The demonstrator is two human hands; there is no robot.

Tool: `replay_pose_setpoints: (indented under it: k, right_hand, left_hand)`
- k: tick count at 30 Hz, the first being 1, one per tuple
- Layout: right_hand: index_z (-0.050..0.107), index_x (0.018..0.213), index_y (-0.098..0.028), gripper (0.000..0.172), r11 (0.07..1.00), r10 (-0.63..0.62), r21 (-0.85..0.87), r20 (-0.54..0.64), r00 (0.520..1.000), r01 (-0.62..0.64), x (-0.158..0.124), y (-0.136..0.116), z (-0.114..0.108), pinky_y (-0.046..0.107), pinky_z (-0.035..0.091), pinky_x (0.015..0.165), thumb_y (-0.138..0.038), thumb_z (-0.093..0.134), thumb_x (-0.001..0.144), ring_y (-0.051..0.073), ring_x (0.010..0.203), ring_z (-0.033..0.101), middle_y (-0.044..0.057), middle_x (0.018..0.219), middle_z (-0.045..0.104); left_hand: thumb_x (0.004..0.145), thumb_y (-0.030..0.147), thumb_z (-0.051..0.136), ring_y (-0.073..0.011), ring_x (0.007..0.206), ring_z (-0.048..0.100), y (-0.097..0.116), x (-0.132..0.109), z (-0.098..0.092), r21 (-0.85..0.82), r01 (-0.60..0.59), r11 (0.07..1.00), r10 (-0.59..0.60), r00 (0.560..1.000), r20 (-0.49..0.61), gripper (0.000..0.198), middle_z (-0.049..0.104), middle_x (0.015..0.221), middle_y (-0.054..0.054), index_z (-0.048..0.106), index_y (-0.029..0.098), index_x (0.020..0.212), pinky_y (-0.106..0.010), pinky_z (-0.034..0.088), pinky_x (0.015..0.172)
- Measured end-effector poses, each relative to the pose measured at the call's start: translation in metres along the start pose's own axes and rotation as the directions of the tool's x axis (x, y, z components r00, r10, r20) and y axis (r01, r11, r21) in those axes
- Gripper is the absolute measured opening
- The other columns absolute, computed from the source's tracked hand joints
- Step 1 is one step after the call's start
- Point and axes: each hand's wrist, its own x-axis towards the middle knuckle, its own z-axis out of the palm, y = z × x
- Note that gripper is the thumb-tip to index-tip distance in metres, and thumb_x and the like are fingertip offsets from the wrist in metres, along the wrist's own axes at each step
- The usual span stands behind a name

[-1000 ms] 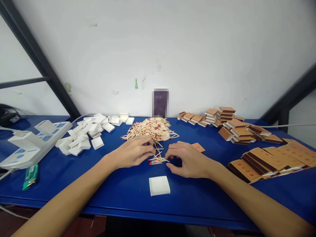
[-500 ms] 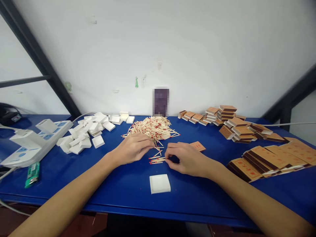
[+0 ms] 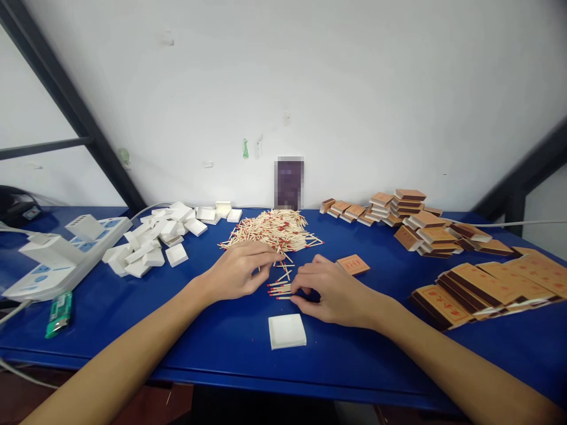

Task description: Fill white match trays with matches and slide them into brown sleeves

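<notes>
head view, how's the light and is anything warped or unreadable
Head view: soft, fairly even light on the wall, no harsh glare; head view: wide-angle stretch pulls the power strip and front-right matchboxes toward the edges; head view: the dark patch is pixelated, unreadable, while the loose matches show red tips.

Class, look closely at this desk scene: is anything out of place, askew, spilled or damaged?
A few matches lie at odd angles between the big match pile and the neater row by the right hand. Behind, the wall looks marked, with a green patch and pale scuffs.
</notes>
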Motion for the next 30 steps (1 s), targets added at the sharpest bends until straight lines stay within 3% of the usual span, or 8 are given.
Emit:
replay_pose_setpoints:
  k: [5, 10, 13, 15, 17, 20, 23, 30]
  right_hand:
    - [0.066, 0.086, -0.018, 0.012, 0.957, 0.244, 0.208, -0.202, 0.948, -0.202, 0.003, -0.004, 0.002, 0.027, 0.037, 0.063, -0.03, 0.063, 0.086, 0.009, 0.048, 0.043, -0.007, 0.051, 0.052]
    - [0.067, 0.087, -0.019, 0.016, 0.823, 0.439, 0.507, -0.284, 0.852, -0.255, 0.007, -0.004, 0.004, 0.022, 0.038, 0.045, -0.034, 0.063, 0.085, 0.008, 0.045, 0.05, -0.002, 0.068, 0.064]
    - [0.066, 0.085, -0.018, 0.015, 0.769, 0.492, 0.581, -0.272, 0.827, -0.267, 0.008, -0.003, 0.001, 0.021, 0.039, 0.042, -0.032, 0.06, 0.086, 0.008, 0.043, 0.054, -0.001, 0.072, 0.065]
    - [0.066, 0.08, -0.018, 0.013, 0.81, 0.459, 0.519, -0.273, 0.846, -0.272, 0.006, -0.003, -0.002, 0.021, 0.039, 0.044, -0.029, 0.06, 0.085, 0.008, 0.045, 0.054, -0.002, 0.065, 0.062]
    - [0.065, 0.074, -0.018, 0.012, 0.889, 0.344, 0.393, -0.238, 0.908, -0.234, 0.004, -0.002, -0.006, 0.021, 0.038, 0.048, -0.025, 0.061, 0.083, 0.008, 0.048, 0.051, -0.004, 0.059, 0.058]
    - [0.063, 0.07, -0.018, 0.01, 0.968, 0.154, 0.206, -0.039, 0.987, -0.143, 0.0, -0.002, -0.01, 0.021, 0.035, 0.053, -0.018, 0.062, 0.08, 0.008, 0.052, 0.046, -0.004, 0.059, 0.056]
    - [0.06, 0.068, -0.019, 0.011, 0.989, 0.116, 0.084, 0.108, 0.987, -0.125, -0.003, -0.003, -0.011, 0.023, 0.032, 0.055, -0.017, 0.062, 0.079, 0.008, 0.056, 0.044, -0.005, 0.062, 0.057]
    - [0.066, 0.083, -0.021, 0.006, 0.987, 0.16, 0.001, 0.126, 0.979, -0.162, -0.005, -0.005, -0.009, 0.026, 0.034, 0.064, -0.027, 0.064, 0.084, 0.018, 0.076, 0.053, -0.002, 0.058, 0.056]
  left_hand:
    - [0.091, 0.01, 0.043, -0.019, 0.096, 0.067, 0.008, 0.003, -0.001, -0.074, -0.019, 0.997, 0.02, 1.0, 0.019, 0.038, 0.071, 0.109, -0.008, 0.061, 0.018, 0.124, -0.038, 0.057, 0.082]
    - [0.09, 0.009, 0.042, -0.0217, 0.117, 0.06, 0.019, 0.006, -0.002, -0.189, 0.036, 0.981, -0.018, 0.995, 0.095, 0.056, 0.06, 0.133, -0.01, 0.04, 0.021, 0.145, -0.042, 0.054, 0.095]
    - [0.093, 0.014, 0.043, -0.0227, 0.126, 0.054, 0.021, 0.005, -0.002, -0.209, 0.04, 0.977, -0.009, 0.989, 0.147, 0.058, 0.052, 0.142, -0.009, 0.033, 0.023, 0.149, -0.043, 0.049, 0.101]
    - [0.094, 0.019, 0.044, -0.0224, 0.12, 0.058, 0.019, 0.004, -0.004, -0.207, 0.052, 0.977, -0.02, 0.988, 0.155, 0.055, 0.057, 0.137, -0.009, 0.035, 0.023, 0.148, -0.042, 0.05, 0.098]
    - [0.095, 0.022, 0.044, -0.0204, 0.104, 0.064, 0.015, 0.003, -0.006, -0.189, 0.084, 0.978, -0.059, 0.99, 0.131, 0.047, 0.067, 0.119, -0.008, 0.043, 0.021, 0.142, -0.038, 0.053, 0.088]
    - [0.095, 0.022, 0.042, -0.017, 0.08, 0.065, 0.007, 0.002, -0.009, -0.106, 0.15, 0.983, -0.137, 0.984, 0.118, 0.033, 0.071, 0.091, -0.004, 0.058, 0.018, 0.124, -0.033, 0.05, 0.077]
    - [0.092, 0.021, 0.046, -0.0136, 0.064, 0.059, 0.003, 0.002, -0.01, -0.009, 0.176, 0.984, -0.171, 0.965, 0.199, 0.024, 0.069, 0.079, -0.001, 0.067, 0.018, 0.104, -0.034, 0.044, 0.078]
    - [0.082, 0.024, 0.058, -0.0112, 0.056, 0.051, 0.003, 0.0, -0.004, -0.086, 0.218, 0.972, -0.177, 0.925, 0.337, 0.011, 0.059, 0.059, 0.003, 0.066, 0.017, 0.081, -0.027, 0.041, 0.064]
